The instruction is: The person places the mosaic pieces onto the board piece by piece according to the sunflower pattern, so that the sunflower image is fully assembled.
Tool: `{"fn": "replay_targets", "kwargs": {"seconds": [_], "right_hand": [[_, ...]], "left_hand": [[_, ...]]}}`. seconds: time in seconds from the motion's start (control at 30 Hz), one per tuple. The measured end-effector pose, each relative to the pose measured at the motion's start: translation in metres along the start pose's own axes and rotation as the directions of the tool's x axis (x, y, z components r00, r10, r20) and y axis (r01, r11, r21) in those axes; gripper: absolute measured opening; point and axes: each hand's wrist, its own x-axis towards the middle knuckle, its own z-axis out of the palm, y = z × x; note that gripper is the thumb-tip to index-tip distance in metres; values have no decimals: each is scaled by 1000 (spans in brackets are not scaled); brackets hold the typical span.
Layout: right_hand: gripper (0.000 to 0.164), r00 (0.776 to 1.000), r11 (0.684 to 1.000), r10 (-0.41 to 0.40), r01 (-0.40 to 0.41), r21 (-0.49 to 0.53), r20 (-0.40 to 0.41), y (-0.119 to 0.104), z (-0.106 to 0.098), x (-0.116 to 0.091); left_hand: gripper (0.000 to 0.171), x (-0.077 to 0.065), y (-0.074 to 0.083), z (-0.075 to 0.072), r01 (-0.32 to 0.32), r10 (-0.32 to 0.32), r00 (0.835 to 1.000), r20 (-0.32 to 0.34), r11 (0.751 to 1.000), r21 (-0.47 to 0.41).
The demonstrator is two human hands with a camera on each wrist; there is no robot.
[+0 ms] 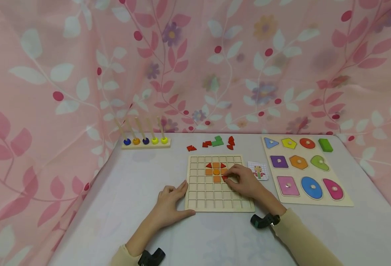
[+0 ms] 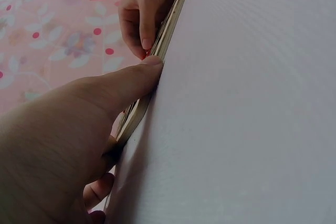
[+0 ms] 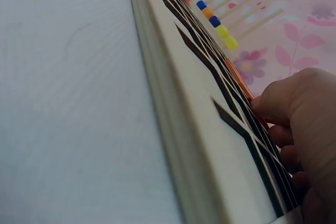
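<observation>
A wooden grid board (image 1: 203,199) lies flat on the table. On it, orange squares (image 1: 216,179) surround an orange circle (image 1: 216,172), with red triangles (image 1: 209,165) at two upper corners. My right hand (image 1: 245,181) pinches a small red piece (image 1: 224,178) at the lower right of this pattern; the fingers partly cover it. My left hand (image 1: 168,207) rests against the board's near left corner, fingers along the left side. In the left wrist view, its thumb (image 2: 131,82) touches the near edge. A printed picture card (image 1: 258,171) lies just right of the board.
Behind the board lie loose red pieces (image 1: 230,141) and green pieces (image 1: 217,141). A peg stand (image 1: 145,146) with coloured beads stands at the back left. On the right are a knobbed shape puzzle (image 1: 305,179) and a green block (image 1: 325,145). A floral curtain (image 1: 195,66) hangs behind.
</observation>
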Motion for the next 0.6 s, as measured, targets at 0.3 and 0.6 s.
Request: {"fn": "replay_targets", "kwargs": {"seconds": [0.3, 0.6], "right_hand": [[17, 1000, 1000, -28, 28, -5, -13, 1, 1, 0], [18, 1000, 1000, -12, 12, -12, 9, 1, 1, 0]], "left_hand": [[101, 0, -1, 1, 0, 0, 1000, -4, 1000, 10], [100, -1, 1, 0, 0, 0, 1000, -4, 1000, -6]]}}
